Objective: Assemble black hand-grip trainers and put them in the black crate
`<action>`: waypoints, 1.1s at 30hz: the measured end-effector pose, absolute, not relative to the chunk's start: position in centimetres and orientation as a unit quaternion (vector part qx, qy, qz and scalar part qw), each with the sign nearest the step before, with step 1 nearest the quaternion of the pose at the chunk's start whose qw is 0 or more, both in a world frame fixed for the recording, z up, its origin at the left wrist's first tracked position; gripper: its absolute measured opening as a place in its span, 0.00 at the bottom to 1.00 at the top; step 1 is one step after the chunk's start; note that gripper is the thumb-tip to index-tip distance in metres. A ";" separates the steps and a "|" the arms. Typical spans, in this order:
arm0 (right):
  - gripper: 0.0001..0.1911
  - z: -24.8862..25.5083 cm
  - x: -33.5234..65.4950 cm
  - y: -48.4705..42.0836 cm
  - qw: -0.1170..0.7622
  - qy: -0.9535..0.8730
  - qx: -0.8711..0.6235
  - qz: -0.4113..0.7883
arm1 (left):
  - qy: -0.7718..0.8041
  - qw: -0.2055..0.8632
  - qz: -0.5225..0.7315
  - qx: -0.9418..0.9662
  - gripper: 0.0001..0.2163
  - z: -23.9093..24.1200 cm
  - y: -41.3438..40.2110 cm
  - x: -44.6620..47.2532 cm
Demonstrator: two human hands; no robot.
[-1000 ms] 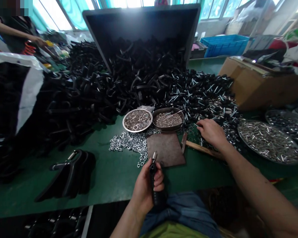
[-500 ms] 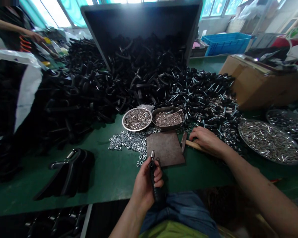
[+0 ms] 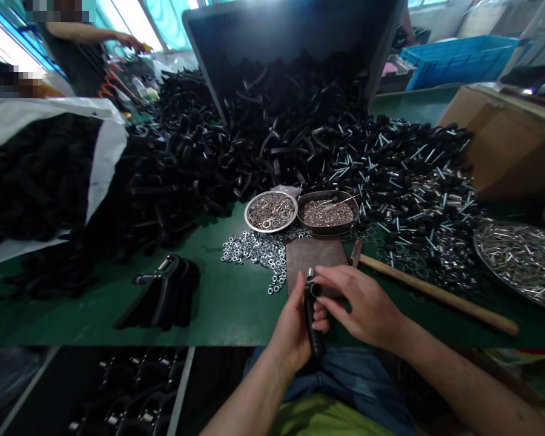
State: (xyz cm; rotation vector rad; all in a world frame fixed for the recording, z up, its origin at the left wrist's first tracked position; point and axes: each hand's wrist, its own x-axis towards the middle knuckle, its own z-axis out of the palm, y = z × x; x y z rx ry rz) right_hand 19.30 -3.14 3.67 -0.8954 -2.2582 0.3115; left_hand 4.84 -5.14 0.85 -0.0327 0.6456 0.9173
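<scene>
My left hand (image 3: 295,330) is wrapped round one black handle (image 3: 317,342), smooth, dark and long, held upright-ish over the table's near edge; a ribbed metal spring (image 3: 311,272) sticks up at its top end. My right hand (image 3: 367,306) is at that same top end, thumb and forefinger bent close either side; can't tell if they pinch anything. Just beyond: one flat brown metal plate (image 3: 315,251), squarish, partly behind my hands. One hammer (image 3: 436,293) right of it, pale wooden shaft, dull metal head by the plate. Loose shiny metal rings (image 3: 254,251) left of the plate, too many to count; thin wire rings (image 3: 404,260) beyond the hammer. Two small dishes behind the plate, side by side: round steel bowl (image 3: 271,231) with mixed metal pins plus a couple of bigger rings, oval dark tin (image 3: 329,230) with tiny metal bits. One big round tray (image 3: 495,277) far right, full of shiny pins. Farther out: one grey bin (image 3: 300,27) on its side, black curved parts spilling out; one white bag (image 3: 106,154) of black parts, left; one cardboard box (image 3: 504,142), right; one blue plastic crate (image 3: 458,60) behind.
</scene>
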 end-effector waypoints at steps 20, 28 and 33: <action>0.11 1.3 26.9 7.5 0.109 -0.735 -0.669 0.022 | 0.357 0.805 0.459 0.121 0.17 0.1 -5.2 3.5; 0.15 1.0 27.4 8.2 0.123 -0.698 -0.705 -0.029 | 0.339 0.806 0.484 0.031 0.16 0.7 -4.3 3.3; 0.12 3.9 25.7 2.6 0.275 -0.772 -0.569 0.068 | 0.332 0.778 0.534 0.017 0.07 0.6 -3.7 2.8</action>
